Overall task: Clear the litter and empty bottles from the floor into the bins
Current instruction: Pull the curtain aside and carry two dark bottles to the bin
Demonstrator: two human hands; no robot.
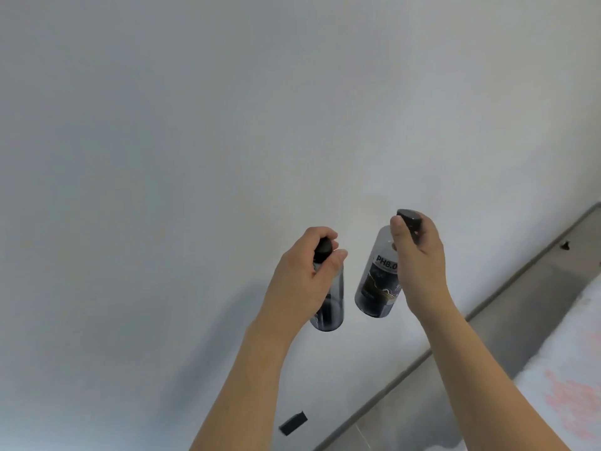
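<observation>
Two clear plastic bottles with dark labels and black caps hang in the air in front of a white wall. My left hand (305, 275) grips the neck of the left bottle (330, 307), its fingers curled round the black cap. My right hand (419, 255) holds the right bottle (377, 281) by its neck and cap; the label on this bottle reads "PH8.0". Both bottles point down and look empty. The two bottles are a short gap apart. No bin is in view.
A white wall (195, 141) fills most of the view. A grey skirting strip and floor (507, 307) run diagonally at the lower right. A white surface with pink marks (572, 392) lies at the right edge. A small dark object (292, 423) sits low near the wall.
</observation>
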